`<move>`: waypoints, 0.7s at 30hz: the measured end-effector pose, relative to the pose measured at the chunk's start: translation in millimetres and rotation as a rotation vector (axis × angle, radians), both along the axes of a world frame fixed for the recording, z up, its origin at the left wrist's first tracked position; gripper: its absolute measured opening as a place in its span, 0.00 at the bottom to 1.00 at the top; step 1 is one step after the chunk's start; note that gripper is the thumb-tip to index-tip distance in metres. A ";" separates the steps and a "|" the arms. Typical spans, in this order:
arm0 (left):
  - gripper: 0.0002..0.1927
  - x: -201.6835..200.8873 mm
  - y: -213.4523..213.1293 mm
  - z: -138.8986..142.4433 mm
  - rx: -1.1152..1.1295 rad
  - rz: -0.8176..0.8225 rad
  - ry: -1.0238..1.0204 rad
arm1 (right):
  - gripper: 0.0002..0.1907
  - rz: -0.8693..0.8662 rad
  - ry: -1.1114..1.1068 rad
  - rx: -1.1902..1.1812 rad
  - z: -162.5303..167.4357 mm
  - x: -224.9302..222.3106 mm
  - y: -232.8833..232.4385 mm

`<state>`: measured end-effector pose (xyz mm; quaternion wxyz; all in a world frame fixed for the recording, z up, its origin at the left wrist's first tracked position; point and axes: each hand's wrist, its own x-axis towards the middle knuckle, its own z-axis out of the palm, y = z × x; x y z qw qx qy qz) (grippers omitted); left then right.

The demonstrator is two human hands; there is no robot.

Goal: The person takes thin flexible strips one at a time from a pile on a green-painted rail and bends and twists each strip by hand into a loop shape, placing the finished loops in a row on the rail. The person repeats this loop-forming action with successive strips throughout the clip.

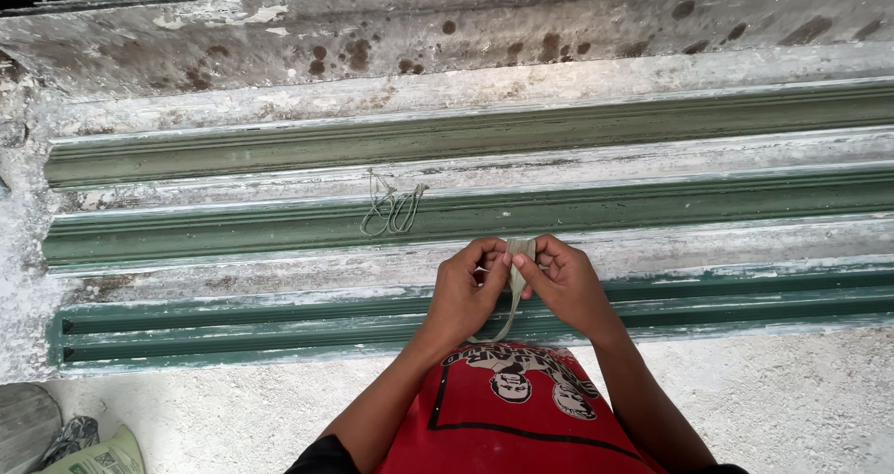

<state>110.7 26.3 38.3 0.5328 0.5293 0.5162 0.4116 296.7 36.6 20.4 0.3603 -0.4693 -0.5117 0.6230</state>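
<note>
Fingers of both hands are pinching a pale strip of cloth point(515, 283): the left hand point(463, 292) and right hand point(563, 283) are closing on its upper end, thumbs nearly touching, while the rest is dangling slack below the grip toward the red shirt point(507, 418). It is looking light, limp and soft, so taking hold near the end, as now, is probably suiting it best. Beyond the grip, loose twine point(391, 209) is lying on the green moulded ledge point(279, 232).
</note>
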 end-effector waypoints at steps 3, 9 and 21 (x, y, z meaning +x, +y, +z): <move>0.12 1.9 -0.6 0.1 0.061 0.026 0.102 | 0.06 -0.056 -0.035 0.009 -0.9 -4.0 -4.3; 0.10 4.6 16.3 -34.6 0.040 0.083 0.145 | 0.04 -0.066 -0.037 0.454 -26.8 7.6 -18.6; 0.09 -26.7 68.7 -90.7 0.271 0.300 0.508 | 0.09 -0.431 0.420 0.751 38.4 186.3 -60.5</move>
